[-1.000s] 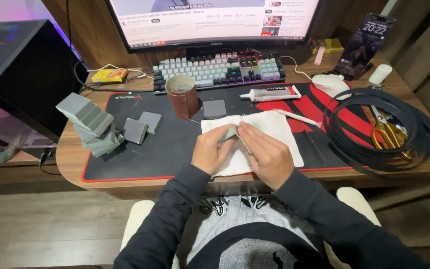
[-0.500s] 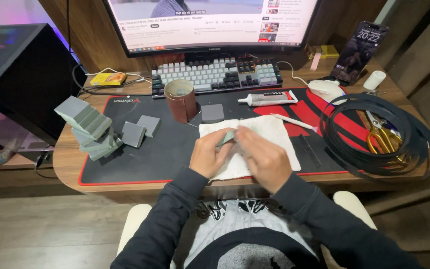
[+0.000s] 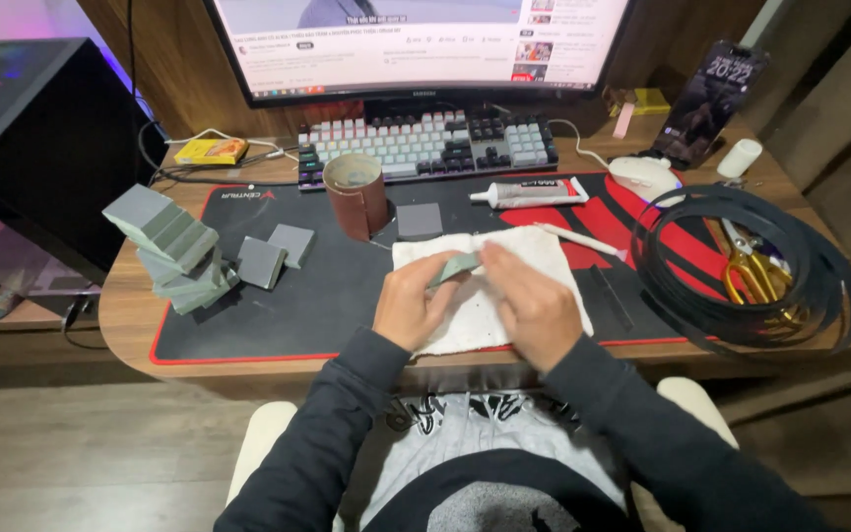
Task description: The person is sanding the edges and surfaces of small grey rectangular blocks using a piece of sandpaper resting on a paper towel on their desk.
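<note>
Both hands meet over a white cloth (image 3: 534,251) spread on a black and red desk mat (image 3: 278,315). My left hand (image 3: 408,310) and my right hand (image 3: 532,300) pinch a small grey-green block (image 3: 457,267) between them, tilted above the cloth. A brown sandpaper roll (image 3: 357,195) stands just behind the cloth. One grey square block (image 3: 420,220) lies beside the roll. A white glue tube (image 3: 529,192) and a thin white stick (image 3: 581,239) rest behind my right hand.
A stack of grey blocks (image 3: 164,246) leans at the mat's left, with two loose ones (image 3: 276,254) beside it. A coil of black strip (image 3: 741,266) holds yellow-handled scissors (image 3: 755,271) at right. Keyboard (image 3: 430,143), mouse (image 3: 644,175), monitor (image 3: 425,44), phone (image 3: 709,99) and a black computer case (image 3: 36,138) surround them.
The camera view has shifted slightly. My hands stay over the cloth, and the fingers have turned the small block a little.
</note>
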